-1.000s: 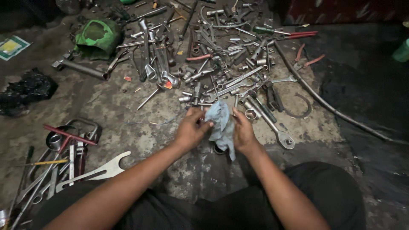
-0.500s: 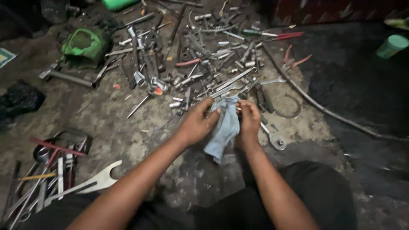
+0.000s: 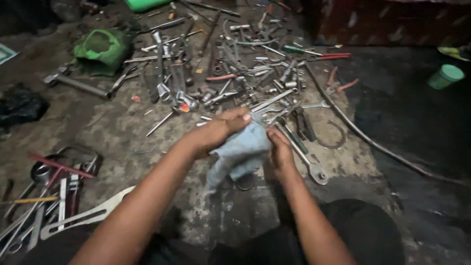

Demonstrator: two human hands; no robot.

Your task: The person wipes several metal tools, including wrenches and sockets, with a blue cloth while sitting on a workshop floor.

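Since a second ago I've lifted the crumpled pale-blue cloth rag (image 3: pixel 241 154) off the floor, my left hand (image 3: pixel 222 128) at ten o'clock and right hand (image 3: pixel 280 153) at three curled tight around it, kneading whatever's hidden inside.

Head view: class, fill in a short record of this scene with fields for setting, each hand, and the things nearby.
Setting: stained concrete floor
Left hand: grips the top of a light blue rag
Right hand: holds the rag's right side
Ahead: pile of metal tools
Right of hands: long wrench
Far left: green container
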